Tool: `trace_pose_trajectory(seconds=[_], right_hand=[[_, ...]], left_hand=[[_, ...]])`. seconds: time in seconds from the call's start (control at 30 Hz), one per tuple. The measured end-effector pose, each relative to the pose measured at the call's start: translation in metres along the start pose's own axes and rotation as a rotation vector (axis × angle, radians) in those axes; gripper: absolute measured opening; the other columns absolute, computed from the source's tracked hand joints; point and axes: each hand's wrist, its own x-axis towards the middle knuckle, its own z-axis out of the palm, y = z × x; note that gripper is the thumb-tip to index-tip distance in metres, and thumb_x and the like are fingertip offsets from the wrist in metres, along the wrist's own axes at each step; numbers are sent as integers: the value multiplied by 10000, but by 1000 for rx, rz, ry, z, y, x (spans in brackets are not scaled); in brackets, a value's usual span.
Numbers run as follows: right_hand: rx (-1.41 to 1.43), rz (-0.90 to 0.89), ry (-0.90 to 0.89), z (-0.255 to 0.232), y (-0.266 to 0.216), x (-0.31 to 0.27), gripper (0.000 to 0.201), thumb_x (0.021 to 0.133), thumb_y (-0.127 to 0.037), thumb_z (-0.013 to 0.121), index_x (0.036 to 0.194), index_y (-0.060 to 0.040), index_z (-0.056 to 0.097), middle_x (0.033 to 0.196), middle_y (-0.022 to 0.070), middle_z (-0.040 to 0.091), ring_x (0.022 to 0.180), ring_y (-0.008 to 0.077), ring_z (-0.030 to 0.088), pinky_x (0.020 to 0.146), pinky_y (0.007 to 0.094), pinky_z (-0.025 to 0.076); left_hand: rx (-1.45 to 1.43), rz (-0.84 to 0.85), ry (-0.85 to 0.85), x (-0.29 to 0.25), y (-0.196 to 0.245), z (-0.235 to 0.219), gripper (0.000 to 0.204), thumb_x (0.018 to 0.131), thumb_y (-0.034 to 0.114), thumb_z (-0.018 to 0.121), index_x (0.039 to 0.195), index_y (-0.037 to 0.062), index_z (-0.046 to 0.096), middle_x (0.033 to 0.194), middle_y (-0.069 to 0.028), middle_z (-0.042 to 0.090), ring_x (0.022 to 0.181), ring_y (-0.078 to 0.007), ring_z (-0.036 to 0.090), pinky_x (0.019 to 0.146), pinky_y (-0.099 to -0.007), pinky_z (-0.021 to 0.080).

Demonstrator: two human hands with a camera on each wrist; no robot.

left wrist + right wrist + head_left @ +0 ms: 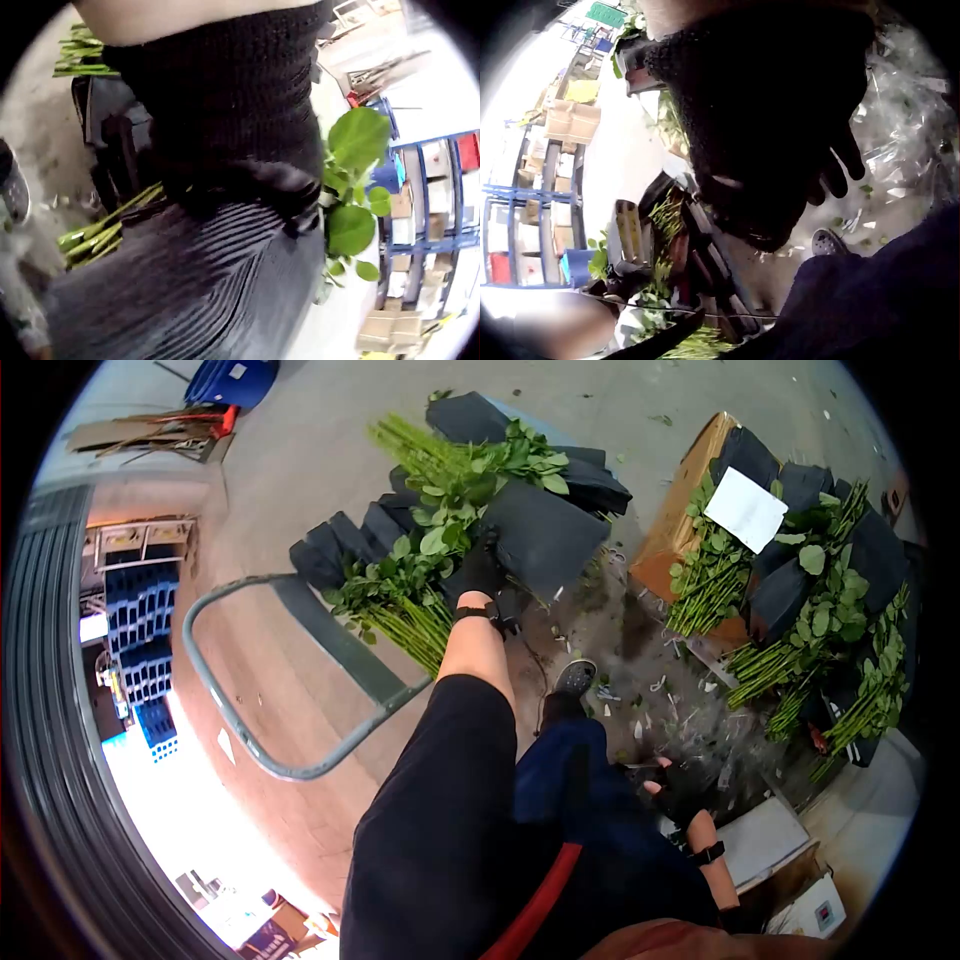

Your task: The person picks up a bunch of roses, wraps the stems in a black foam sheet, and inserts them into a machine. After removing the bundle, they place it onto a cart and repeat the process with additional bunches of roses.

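My left hand (482, 568), in a black glove, grips a bunch of leafy stems in a black corrugated wrap (548, 535). In the left wrist view the glove (240, 112) lies over the ribbed wrap (217, 277); cut stems (94, 240) stick out on one side and green leaves (352, 225) on the other. Any blooms are hidden inside the wrap. Beside and below that hand lie more wrapped bunches (400, 605). My right hand (680, 790), also in a black glove with bare fingertips, hangs low by my leg with loosely bent fingers (832, 176) and nothing in them.
A grey tubular metal frame (230, 700) stands left of the bunches. To the right, a cardboard box (665, 545) and more wrapped bunches (820, 620) carry a white sheet (746, 510). Clear plastic scraps (700, 730) litter the floor near my shoe (577, 676). A white box (765, 840) sits at lower right.
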Motion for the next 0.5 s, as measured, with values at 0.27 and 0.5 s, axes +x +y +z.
trace_pose_trajectory(seconds=[0.27,0.5], right_hand=[[46,43,277,1,78,-19,510,801,-307,669,1197,-13,536,1129,180,588,1072,320,561,909,379,446],[645,0,1305,-160,92,-125,207,897,-176,568,735,-51,536,660,36,520,633,147,503,613,312,428]], left_hand=[[-1001,-334,-244,-4,21,13,640,903,466,464,1402,81,352,1407,-147,387,1265,-303,381,1041,-401,334],[-346,-164,189,15,13,-7,356,866,294,639,1095,34,554,977,-110,618,838,-201,583,723,-326,491]])
